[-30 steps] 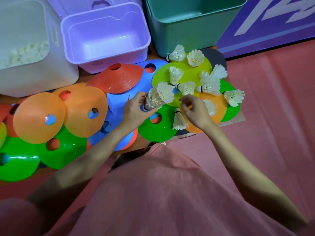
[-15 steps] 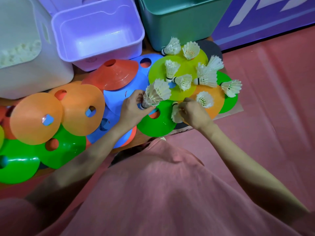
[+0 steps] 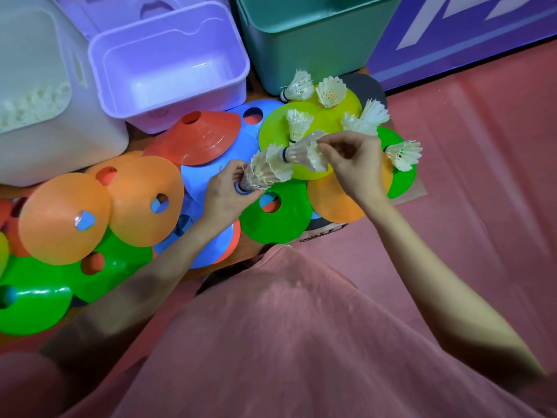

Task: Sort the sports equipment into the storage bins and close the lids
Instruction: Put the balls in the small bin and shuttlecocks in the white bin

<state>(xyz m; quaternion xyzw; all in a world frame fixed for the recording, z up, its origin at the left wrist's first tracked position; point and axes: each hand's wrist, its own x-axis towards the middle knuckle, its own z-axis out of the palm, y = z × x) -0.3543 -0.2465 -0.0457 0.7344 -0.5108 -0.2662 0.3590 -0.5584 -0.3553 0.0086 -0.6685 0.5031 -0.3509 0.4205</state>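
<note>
Fingers of the right hand point(image 3: 357, 167) pinch one shuttlecock point(image 3: 304, 152); the left hand point(image 3: 226, 194) grips a nested shuttlecock stack point(image 3: 265, 173). No readable writing.

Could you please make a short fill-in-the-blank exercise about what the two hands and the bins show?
1. The left hand holds a stack of ____.
2. The right hand pinches one shuttlecock by its ____.
3. The empty bin beside the green bin is ____ in colour.

Missing words: shuttlecocks; feathers; purple
</note>
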